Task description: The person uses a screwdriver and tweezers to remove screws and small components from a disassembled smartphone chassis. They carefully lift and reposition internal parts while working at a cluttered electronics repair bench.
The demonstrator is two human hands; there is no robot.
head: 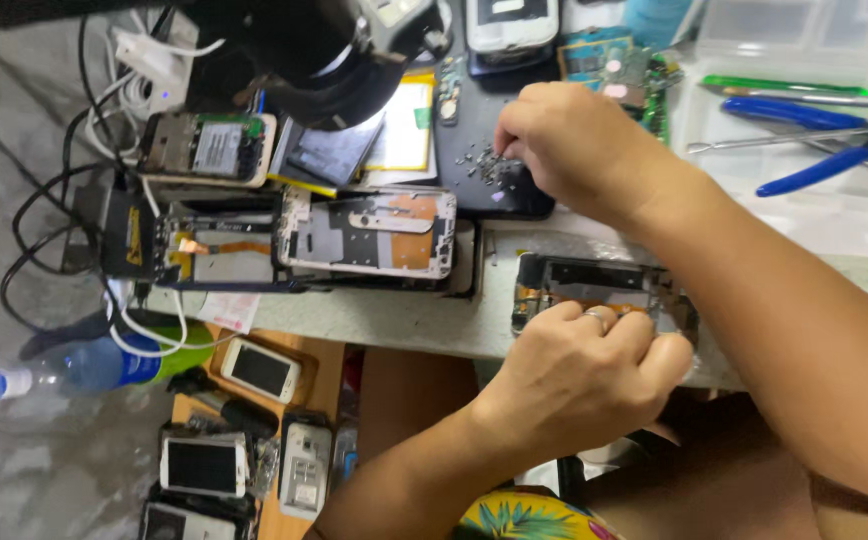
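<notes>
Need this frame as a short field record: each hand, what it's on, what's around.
left hand: closed, pressing on the opened phone frame at the bench edge
right hand: fingertips pinched over the small screws on a dark phone back
nearby: disassembled phone chassis; blue-handled pliers; tweezers
below bench: white phones; water bottle

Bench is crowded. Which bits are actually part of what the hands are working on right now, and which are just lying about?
In hand:
- left hand steadying the opened phone frame at the bench edge
- right hand pinching at the small screws on the dark tray

Lying about:
- other opened phones
- blue-handled pliers
- water bottle
- white phones on the lower shelf
</notes>
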